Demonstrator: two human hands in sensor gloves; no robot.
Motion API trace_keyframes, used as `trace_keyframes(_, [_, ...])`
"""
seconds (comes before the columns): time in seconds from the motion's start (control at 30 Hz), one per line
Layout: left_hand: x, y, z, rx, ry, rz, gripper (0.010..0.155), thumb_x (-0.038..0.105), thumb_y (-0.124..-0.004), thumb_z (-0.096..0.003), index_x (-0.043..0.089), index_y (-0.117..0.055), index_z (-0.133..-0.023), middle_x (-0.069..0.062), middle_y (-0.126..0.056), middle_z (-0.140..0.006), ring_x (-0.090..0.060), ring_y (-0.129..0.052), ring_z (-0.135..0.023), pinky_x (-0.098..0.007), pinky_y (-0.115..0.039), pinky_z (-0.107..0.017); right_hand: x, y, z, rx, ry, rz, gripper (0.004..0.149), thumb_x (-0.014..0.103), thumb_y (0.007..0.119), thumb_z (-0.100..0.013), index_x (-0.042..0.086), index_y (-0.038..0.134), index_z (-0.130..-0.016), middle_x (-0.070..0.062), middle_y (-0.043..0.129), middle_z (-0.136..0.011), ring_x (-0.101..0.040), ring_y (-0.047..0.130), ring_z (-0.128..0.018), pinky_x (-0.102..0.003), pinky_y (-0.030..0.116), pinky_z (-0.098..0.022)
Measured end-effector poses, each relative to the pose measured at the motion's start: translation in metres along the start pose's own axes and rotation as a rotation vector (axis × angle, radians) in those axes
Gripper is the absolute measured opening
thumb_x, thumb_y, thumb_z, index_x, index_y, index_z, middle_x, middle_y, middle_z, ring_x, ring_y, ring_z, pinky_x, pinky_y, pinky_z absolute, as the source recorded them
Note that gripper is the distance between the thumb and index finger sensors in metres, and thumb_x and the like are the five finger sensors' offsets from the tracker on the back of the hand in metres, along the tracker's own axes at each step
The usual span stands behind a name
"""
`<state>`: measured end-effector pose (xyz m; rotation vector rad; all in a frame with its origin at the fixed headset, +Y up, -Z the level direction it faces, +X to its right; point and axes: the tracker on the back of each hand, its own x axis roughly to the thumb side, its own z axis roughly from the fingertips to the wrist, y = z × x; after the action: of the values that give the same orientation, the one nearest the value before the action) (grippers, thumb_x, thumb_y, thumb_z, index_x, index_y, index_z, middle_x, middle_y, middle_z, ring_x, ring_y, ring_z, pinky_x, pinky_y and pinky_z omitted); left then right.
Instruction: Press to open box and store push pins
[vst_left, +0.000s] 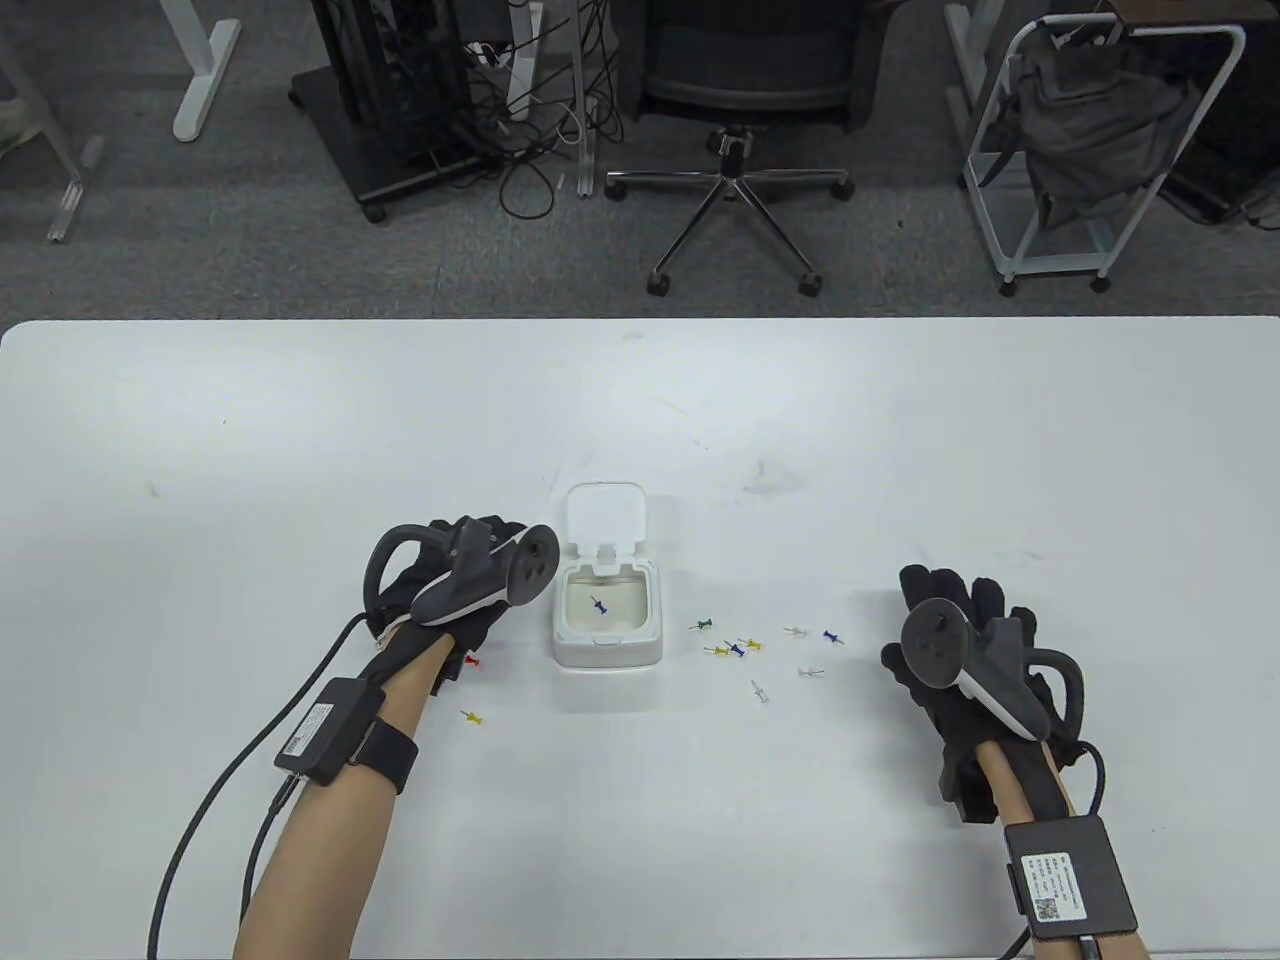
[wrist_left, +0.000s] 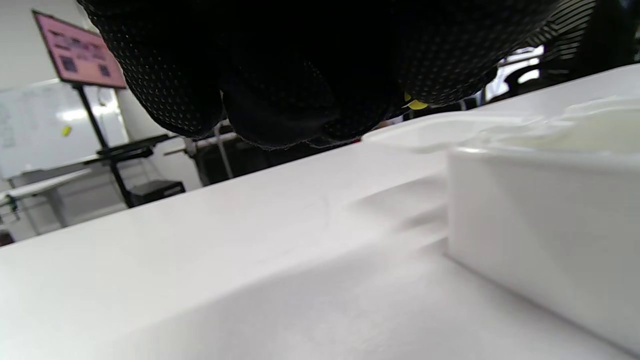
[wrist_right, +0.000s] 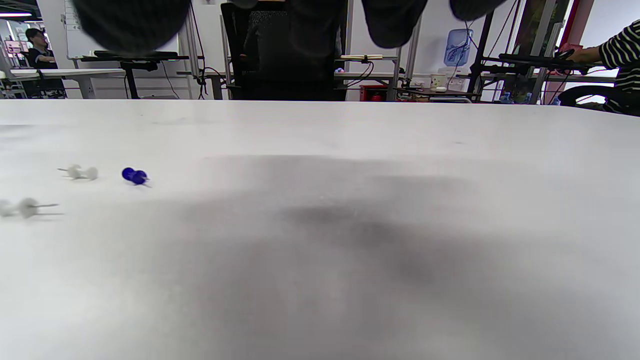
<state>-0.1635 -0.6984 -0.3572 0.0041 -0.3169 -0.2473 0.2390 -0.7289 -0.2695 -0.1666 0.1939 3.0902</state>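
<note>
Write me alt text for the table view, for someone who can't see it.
A small white plastic box sits open on a white table, its lid tipped back and one blue push pin inside. A black-gloved left hand is beside the box's left wall; the black-gloved right hand is far to the right. Loose coloured push pins lie scattered between box and right hand.

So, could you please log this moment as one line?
box: lid open | inside: one blue pin | left hand: pinching yellow pin | right hand: idle

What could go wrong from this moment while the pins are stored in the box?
The left hand seems to pinch a yellow pin beside the open box; released early, it may land outside. The red pin lies half hidden under that hand and could be missed or prick it.
</note>
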Motion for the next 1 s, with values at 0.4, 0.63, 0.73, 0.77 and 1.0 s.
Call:
trace_keyframes(0.4, [0.055,0.013,-0.005,0.021,-0.125,-0.036,0.041,0.048,-0.076,-0.0460,0.035,-0.081,-0.085,0.013,-0.095,-0.081,-0.011,-0.102,-0.060,-0.043,-0.085,-0.068,0.000,0.000,0.000,-0.005,-0.002,-0.001,0.074,0.051,0.063,-0.044,0.029,0.026,-0.105,-0.010,0.040,-0.121,-0.049,0.039,-0.108,-0.071,0.036,-0.073])
trace_keyframes(0.63, [0.054,0.018,-0.004,0.015,-0.133,-0.020,0.049,0.052,-0.077,-0.0443,0.034,-0.081,-0.090,0.011,-0.094,-0.088,-0.013,-0.102,-0.066,-0.044,-0.084,-0.069,-0.001,-0.001,0.000,-0.012,-0.001,-0.001,0.074,0.051,0.063,-0.044,0.028,0.026,-0.105,-0.010,0.040,-0.121,-0.049,0.039,-0.108,-0.071,0.036,-0.073])
trace_keyframes(0.73, [0.050,0.018,-0.002,0.016,-0.127,-0.031,0.049,0.052,-0.077,-0.0443,0.034,-0.081,-0.089,0.011,-0.094,-0.087,-0.013,-0.102,-0.066,-0.044,-0.084,-0.069,-0.001,0.000,0.000,-0.009,-0.001,-0.002,0.074,0.051,0.063,-0.044,0.029,0.026,-0.104,-0.009,0.040,-0.121,-0.049,0.039,-0.108,-0.071,0.036,-0.073])
trace_keyframes(0.77, [0.048,0.018,-0.001,0.018,-0.124,-0.035,0.049,0.052,-0.077,-0.0443,0.034,-0.081,-0.090,0.011,-0.094,-0.087,-0.012,-0.102,-0.066,-0.044,-0.084,-0.069,-0.001,-0.001,0.000,-0.010,0.000,-0.002,0.074,0.051,0.063,-0.044,0.028,0.026,-0.105,-0.010,0.040,-0.121,-0.049,0.039,-0.108,-0.071,0.036,-0.073])
trace_keyframes(1.0, [0.032,0.014,0.009,0.018,-0.104,-0.037,0.049,0.052,-0.077,-0.0446,0.033,-0.081,-0.090,0.010,-0.094,-0.088,-0.013,-0.102,-0.066,-0.044,-0.084,-0.069,-0.001,0.000,0.000,-0.009,-0.003,-0.002,0.074,0.051,0.063,-0.044,0.029,0.027,-0.104,-0.009,0.040,-0.121,-0.049,0.039,-0.108,-0.071,0.036,-0.073])
